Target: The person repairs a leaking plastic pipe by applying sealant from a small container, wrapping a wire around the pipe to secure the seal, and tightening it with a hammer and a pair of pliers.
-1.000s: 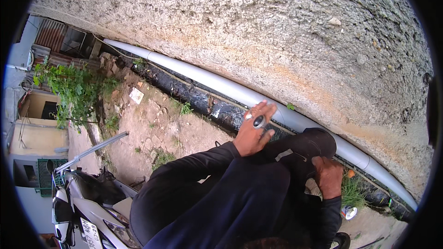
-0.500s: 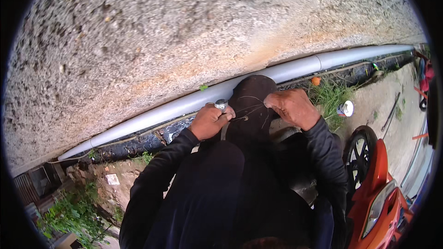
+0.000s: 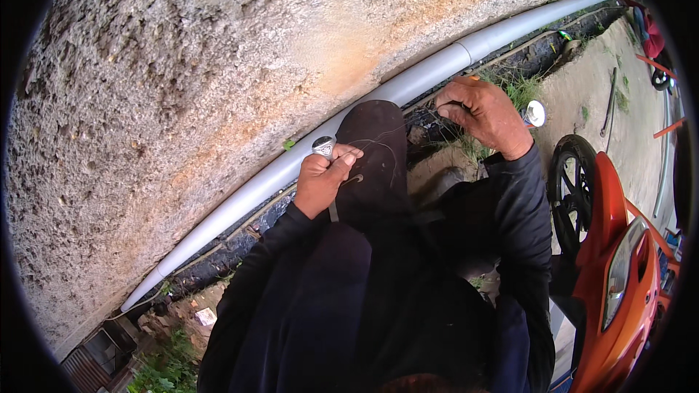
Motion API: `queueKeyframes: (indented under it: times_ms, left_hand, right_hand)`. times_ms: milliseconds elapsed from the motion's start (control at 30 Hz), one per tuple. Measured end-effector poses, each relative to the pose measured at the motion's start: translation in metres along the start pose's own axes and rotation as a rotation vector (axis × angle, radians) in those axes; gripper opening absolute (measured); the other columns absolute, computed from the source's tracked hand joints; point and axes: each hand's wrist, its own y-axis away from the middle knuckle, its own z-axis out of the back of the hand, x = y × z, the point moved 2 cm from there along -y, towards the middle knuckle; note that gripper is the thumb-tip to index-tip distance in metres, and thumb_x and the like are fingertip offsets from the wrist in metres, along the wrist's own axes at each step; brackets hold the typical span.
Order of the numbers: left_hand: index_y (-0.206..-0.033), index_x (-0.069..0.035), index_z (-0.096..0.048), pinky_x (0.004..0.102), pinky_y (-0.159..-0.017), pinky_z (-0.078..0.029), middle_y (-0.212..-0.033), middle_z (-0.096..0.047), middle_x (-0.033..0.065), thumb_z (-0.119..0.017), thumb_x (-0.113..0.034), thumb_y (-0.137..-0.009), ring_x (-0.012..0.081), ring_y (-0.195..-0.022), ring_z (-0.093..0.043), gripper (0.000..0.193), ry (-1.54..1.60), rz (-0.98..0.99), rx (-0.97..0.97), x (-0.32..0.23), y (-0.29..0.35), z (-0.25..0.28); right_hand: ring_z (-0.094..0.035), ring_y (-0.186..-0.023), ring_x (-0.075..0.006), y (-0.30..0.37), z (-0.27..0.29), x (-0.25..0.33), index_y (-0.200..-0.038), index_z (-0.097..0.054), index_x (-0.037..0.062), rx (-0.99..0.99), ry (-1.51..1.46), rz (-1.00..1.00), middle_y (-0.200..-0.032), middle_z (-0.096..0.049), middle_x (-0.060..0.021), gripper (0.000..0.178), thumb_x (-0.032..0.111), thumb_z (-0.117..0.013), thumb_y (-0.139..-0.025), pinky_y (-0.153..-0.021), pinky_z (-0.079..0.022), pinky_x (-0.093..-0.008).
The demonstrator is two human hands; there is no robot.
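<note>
Moved since half a second ago: your right hand (image 3: 486,113) has drawn away to the right, off your knee (image 3: 373,127), and the view has swung so that more of the motorbike (image 3: 615,269) shows. Thin thread (image 3: 395,149) lies slack in a loop over the knee, running from the fingertips of your left hand (image 3: 324,178) toward the right hand. Your left hand is pinched on the thread between thumb and finger, just beside the left edge of the knee; a large silver ring (image 3: 324,147) with a dark stone is on it. Your right hand is closed, fingertips drawn together; it appears pinched on the thread, though the strand is very fine at that point.

Beyond the knee, a grey pipe (image 3: 429,69) follows the foot of the rough wall (image 3: 240,65) from near left to far right. Dark sheeting (image 3: 542,54) lies along the pipe's near side. Grass (image 3: 523,91) grows behind your right hand, and a white cup (image 3: 535,113) lies tilted just to its right. The orange motorbike stands at near right, its black front wheel (image 3: 559,189) beside your right sleeve. Green leaves (image 3: 167,371) show at near left.
</note>
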Motion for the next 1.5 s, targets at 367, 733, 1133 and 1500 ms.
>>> queueKeyframes:
  times_ms: [367, 733, 1133, 1500]
  left_hand:
    - [-0.106, 0.002, -0.069, 0.0198, -0.053, -0.04, -0.068, -0.054, -0.0028, -0.06, -0.02, -0.101, 0.0043, -0.055, -0.046, 0.025, -0.024, 0.017, -0.002, -0.016, -0.025, -0.035]
    - [-0.103, -0.001, -0.07, 0.0212, -0.052, -0.04, -0.066, -0.051, -0.0038, -0.06, -0.022, -0.1, 0.005, -0.055, -0.045, 0.024, -0.008, 0.188, 0.093, -0.031, -0.04, -0.049]
    - [-0.102, 0.004, -0.068, 0.0206, -0.052, -0.028, -0.065, -0.047, -0.0047, -0.063, -0.021, -0.099, 0.0028, -0.056, -0.036, 0.026, 0.323, -0.293, 0.134, -0.15, -0.038, -0.061]
    - [-0.121, -0.006, -0.058, 0.022, -0.047, -0.029, -0.064, -0.043, -0.0029, -0.051, -0.023, -0.106, 0.0062, -0.051, -0.032, 0.024, 0.705, -0.541, 0.247, -0.238, -0.058, -0.092]
  right_hand:
    - [-0.068, -0.082, -0.0299, -0.002, -0.036, -0.001, -0.091, -0.067, 0.0005, 0.078, -0.303, -0.131, -0.085, -0.068, -0.0133, 0.011, 0.004, -0.071, -0.082, -0.074, -0.052, -0.0367]
    - [-0.059, -0.071, -0.0091, -0.006, -0.034, 0.011, -0.096, -0.067, 0.0005, 0.081, -0.464, -0.328, -0.075, -0.065, -0.0015, 0.013, 0.001, -0.074, -0.085, -0.071, -0.05, -0.0264]
    - [-0.058, -0.101, -0.0116, 0.0, -0.048, 0.01, -0.122, -0.058, 0.0042, -0.182, -1.072, -0.1, -0.109, -0.062, -0.0027, 0.037, 0.022, -0.072, -0.093, -0.089, -0.047, -0.0294]
    - [-0.048, -0.121, -0.0222, 0.013, -0.04, 0.036, -0.114, -0.051, 0.0053, -0.644, -0.893, 0.219, -0.131, -0.05, -0.0132, 0.052, 0.052, -0.06, -0.095, -0.107, -0.034, -0.0408]
